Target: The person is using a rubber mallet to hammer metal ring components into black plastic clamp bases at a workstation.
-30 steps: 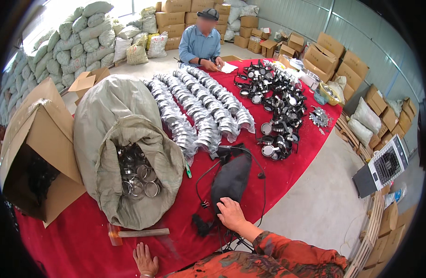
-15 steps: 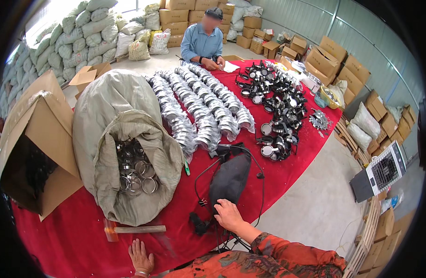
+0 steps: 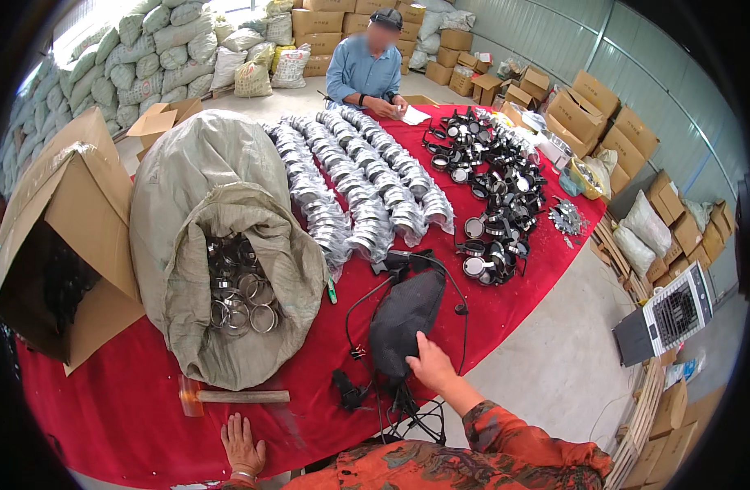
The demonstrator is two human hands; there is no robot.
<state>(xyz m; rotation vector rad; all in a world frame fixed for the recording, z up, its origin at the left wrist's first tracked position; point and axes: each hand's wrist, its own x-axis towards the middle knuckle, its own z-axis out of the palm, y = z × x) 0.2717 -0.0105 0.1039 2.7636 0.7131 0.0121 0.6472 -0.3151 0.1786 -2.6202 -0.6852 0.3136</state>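
Partly, right hand [image 3: 430, 367] covers black pouch [image 3: 403, 320] edge.

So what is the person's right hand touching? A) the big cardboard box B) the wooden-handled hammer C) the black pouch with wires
C: the right hand rests on the lower end of the black pouch, while the hammer lies apart near the left hand.
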